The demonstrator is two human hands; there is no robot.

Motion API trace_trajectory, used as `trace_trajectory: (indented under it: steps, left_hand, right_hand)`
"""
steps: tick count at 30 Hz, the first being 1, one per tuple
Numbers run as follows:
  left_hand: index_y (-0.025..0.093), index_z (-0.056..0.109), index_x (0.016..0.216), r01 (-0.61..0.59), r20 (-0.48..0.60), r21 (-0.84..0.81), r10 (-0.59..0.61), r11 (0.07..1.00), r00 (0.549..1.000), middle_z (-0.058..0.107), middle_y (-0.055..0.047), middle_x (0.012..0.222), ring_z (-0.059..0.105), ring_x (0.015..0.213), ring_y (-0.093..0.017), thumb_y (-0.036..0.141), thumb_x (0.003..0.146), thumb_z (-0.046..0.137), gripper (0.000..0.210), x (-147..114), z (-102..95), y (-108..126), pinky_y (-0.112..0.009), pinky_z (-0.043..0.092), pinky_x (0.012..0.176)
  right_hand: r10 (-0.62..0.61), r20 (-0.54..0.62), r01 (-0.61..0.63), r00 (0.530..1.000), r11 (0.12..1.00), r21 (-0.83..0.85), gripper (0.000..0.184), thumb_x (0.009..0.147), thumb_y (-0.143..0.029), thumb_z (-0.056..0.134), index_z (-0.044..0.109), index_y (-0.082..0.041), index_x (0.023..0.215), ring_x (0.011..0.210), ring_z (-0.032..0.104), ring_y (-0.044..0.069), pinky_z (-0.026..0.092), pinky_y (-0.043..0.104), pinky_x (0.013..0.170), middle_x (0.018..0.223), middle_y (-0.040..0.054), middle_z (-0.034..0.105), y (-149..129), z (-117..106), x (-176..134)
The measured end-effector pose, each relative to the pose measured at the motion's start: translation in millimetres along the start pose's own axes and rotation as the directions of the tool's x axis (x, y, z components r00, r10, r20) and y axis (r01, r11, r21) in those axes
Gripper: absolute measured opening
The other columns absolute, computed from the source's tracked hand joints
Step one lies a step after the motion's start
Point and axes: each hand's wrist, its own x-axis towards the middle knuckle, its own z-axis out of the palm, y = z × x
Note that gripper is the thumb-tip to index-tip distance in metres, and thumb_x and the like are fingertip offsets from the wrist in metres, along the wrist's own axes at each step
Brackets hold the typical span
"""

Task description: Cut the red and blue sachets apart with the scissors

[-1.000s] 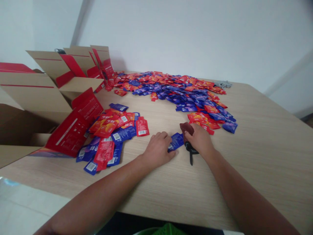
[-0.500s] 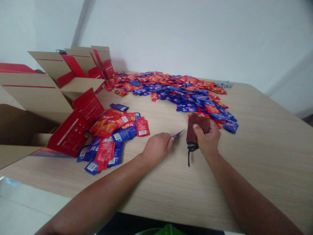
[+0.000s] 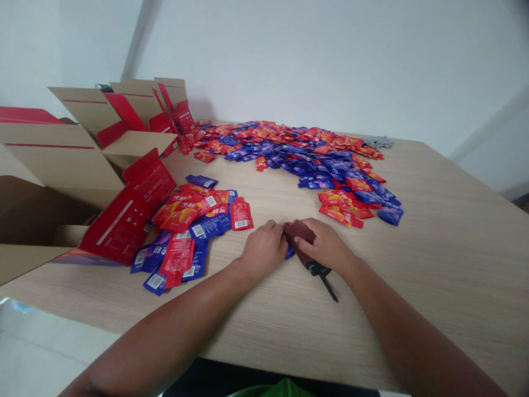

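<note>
On the table in front of me, my left hand (image 3: 264, 249) is closed at the edge of a blue sachet (image 3: 290, 252), mostly hidden beneath both hands. My right hand (image 3: 326, 242) grips a maroon, cloth-like bundle (image 3: 305, 234) with a black end and a dangling black strap (image 3: 329, 288); its exact kind is unclear. The bundle slants down over the sachet, its far tip against my left fingers. Left of my hands lies a loose pile of red and blue sachets (image 3: 177, 212). Several red sachets (image 3: 341, 207) sit just beyond my right hand.
A long heap of red and blue sachets (image 3: 285, 146) curves across the back of the table (image 3: 438, 231). Open cardboard boxes (image 3: 61, 154) with red flaps crowd the left side. A grey cloth (image 3: 379, 142) lies at the back right, near the wall.
My right hand has brought the maroon bundle left and down onto the blue sachet, tilting it. This uncovers the red sachets behind. My left hand has stayed nearly in place.
</note>
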Motion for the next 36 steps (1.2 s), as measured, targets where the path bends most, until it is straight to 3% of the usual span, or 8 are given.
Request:
trace_trajectory:
  steps: [5, 11, 16, 20, 25, 30, 36]
  left_hand:
    - [0.021, 0.068, 0.112, -0.036, 0.003, -0.019, 0.036, 0.999, 0.999, 0.068, -0.010, 0.112, 0.068, 0.102, -0.027, 0.032, 0.094, 0.061, 0.022, -3.3, 0.4, 3.6, -0.039, 0.056, 0.088]
    - [0.021, 0.069, 0.107, -0.090, 0.000, 0.003, 0.090, 0.996, 0.996, 0.068, -0.010, 0.108, 0.067, 0.098, -0.027, 0.041, 0.097, 0.061, 0.024, -5.6, 1.2, 3.6, -0.040, 0.056, 0.085]
    - [0.020, 0.071, 0.107, -0.167, -0.027, 0.001, 0.167, 0.986, 0.986, 0.068, -0.011, 0.106, 0.064, 0.104, -0.030, 0.040, 0.093, 0.067, 0.025, -5.3, 3.7, 2.7, -0.045, 0.054, 0.095]
    - [0.021, 0.072, 0.110, -0.202, -0.050, -0.036, 0.200, 0.979, 0.978, 0.068, -0.010, 0.108, 0.063, 0.106, -0.030, 0.039, 0.093, 0.069, 0.025, -4.1, 7.1, 0.2, -0.046, 0.053, 0.098]
    - [0.021, 0.072, 0.107, -0.203, -0.063, -0.113, 0.197, 0.973, 0.978, 0.069, -0.010, 0.109, 0.064, 0.106, -0.029, 0.034, 0.091, 0.072, 0.021, -1.5, 13.7, -4.1, -0.044, 0.053, 0.097]
    - [0.021, 0.072, 0.104, -0.196, -0.072, -0.152, 0.187, 0.969, 0.980, 0.069, -0.009, 0.108, 0.065, 0.106, -0.028, 0.033, 0.089, 0.074, 0.020, 0.8, 17.6, -6.7, -0.042, 0.053, 0.097]
    - [0.021, 0.073, 0.105, -0.205, -0.064, -0.140, 0.198, 0.969, 0.978, 0.069, -0.009, 0.104, 0.065, 0.102, -0.028, 0.035, 0.091, 0.072, 0.020, 0.7, 13.3, -4.8, -0.043, 0.053, 0.096]
  right_hand:
    - [0.093, -0.007, -0.093, 0.996, 0.995, -0.030, 0.026, 0.092, -0.032, 0.068, 0.070, -0.021, 0.116, 0.094, 0.067, 0.024, 0.047, 0.033, 0.081, 0.106, 0.0069, 0.075, 3.8, -0.1, 2.9]
    - [0.162, -0.086, -0.168, 0.983, 0.983, -0.076, 0.011, 0.091, -0.032, 0.068, 0.067, -0.022, 0.097, 0.080, 0.063, 0.021, 0.039, 0.031, 0.069, 0.090, 0.0037, 0.071, 13.3, -2.7, 7.1]
    - [0.212, -0.131, -0.225, 0.968, 0.970, -0.088, 0.011, 0.090, -0.031, 0.067, 0.068, -0.022, 0.097, 0.079, 0.063, 0.021, 0.039, 0.031, 0.068, 0.090, 0.0040, 0.072, 21.8, -2.2, 7.6]
    - [0.155, -0.133, -0.166, 0.979, 0.983, -0.082, 0.013, 0.091, -0.030, 0.068, 0.070, -0.021, 0.100, 0.082, 0.064, 0.022, 0.042, 0.032, 0.071, 0.093, 0.0049, 0.073, 18.7, -1.6, 6.4]
    - [0.035, -0.038, -0.035, 0.999, 0.999, -0.010, 0.028, 0.091, -0.028, 0.068, 0.071, -0.022, 0.118, 0.094, 0.067, 0.024, 0.048, 0.034, 0.082, 0.106, 0.0067, 0.075, 9.3, 0.4, 3.0]
    - [0.017, -0.009, -0.017, 1.000, 1.000, 0.000, 0.031, 0.091, -0.028, 0.068, 0.071, -0.023, 0.121, 0.097, 0.067, 0.025, 0.049, 0.035, 0.085, 0.110, 0.0072, 0.076, 6.3, 0.6, 2.8]
    - [0.180, -0.118, -0.191, 0.977, 0.977, -0.094, 0.015, 0.092, -0.033, 0.069, 0.071, -0.021, 0.102, 0.081, 0.064, 0.022, 0.043, 0.033, 0.071, 0.092, 0.0048, 0.073, 15.9, -1.4, 6.5]
